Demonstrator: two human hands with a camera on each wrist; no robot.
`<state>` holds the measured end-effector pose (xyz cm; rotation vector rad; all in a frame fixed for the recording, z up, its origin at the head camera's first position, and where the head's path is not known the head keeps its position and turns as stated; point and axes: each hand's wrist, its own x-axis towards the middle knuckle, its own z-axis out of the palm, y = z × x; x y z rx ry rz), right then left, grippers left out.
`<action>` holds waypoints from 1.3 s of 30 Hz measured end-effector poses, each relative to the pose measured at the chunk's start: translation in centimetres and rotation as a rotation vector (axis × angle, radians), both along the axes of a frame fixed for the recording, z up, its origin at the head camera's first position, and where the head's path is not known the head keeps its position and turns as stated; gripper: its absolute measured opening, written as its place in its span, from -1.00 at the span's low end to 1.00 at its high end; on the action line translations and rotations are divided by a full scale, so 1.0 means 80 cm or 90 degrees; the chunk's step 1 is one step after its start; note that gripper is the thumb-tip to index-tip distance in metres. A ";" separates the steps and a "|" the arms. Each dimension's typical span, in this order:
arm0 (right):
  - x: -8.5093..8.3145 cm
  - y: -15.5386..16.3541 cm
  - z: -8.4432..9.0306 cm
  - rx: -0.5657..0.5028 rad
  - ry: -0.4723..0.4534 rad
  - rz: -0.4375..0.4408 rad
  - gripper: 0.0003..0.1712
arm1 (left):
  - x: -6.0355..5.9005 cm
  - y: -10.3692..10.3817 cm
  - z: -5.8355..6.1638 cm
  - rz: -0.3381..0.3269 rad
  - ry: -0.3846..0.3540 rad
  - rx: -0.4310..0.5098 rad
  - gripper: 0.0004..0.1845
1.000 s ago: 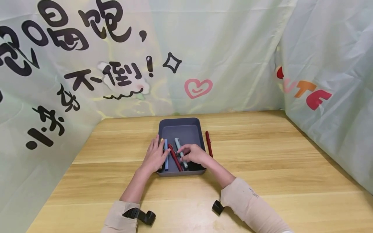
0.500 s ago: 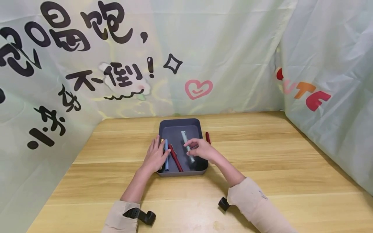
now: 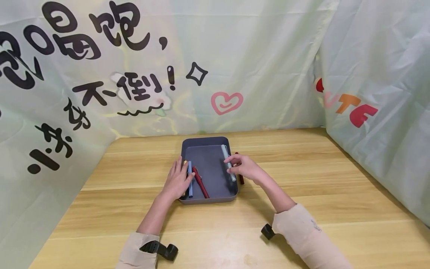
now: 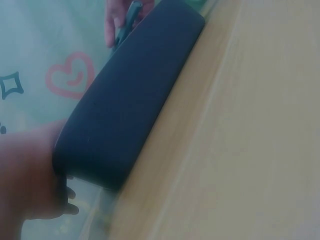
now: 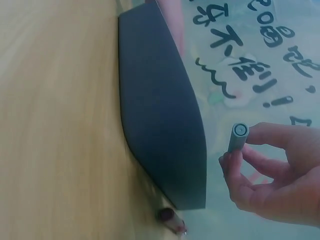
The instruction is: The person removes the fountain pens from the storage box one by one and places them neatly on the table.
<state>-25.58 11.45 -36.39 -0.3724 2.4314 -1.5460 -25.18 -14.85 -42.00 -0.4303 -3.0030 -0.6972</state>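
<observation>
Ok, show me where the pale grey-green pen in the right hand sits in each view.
Head: the pale grey-green pen is pinched by the right hand over the right rim of the dark tray.
Left wrist: only a sliver of it shows at the top edge, in the fingers beyond the tray.
Right wrist: seen end-on, between fingertips at right.
Shared landmark: the dark tray, whose outer wall fills both wrist views.

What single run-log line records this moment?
right hand: pinches grey-green pen above tray right edge | left hand: rests on blue pen | red pen: in tray
</observation>
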 end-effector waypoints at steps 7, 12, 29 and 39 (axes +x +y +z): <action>-0.004 0.019 -0.005 -0.011 -0.002 -0.012 -0.61 | 0.000 0.000 -0.001 0.001 -0.001 0.007 -0.36; -0.004 0.032 -0.007 -0.020 -0.004 -0.017 -0.60 | 0.000 0.000 -0.001 0.001 -0.002 0.005 -0.36; -0.008 0.061 -0.025 -0.026 -0.012 -0.051 -0.59 | 0.000 0.002 0.000 0.005 -0.008 0.013 -0.36; -0.016 0.067 -0.043 -0.029 -0.017 -0.075 -0.58 | 0.002 0.001 0.001 -0.001 -0.004 0.017 -0.36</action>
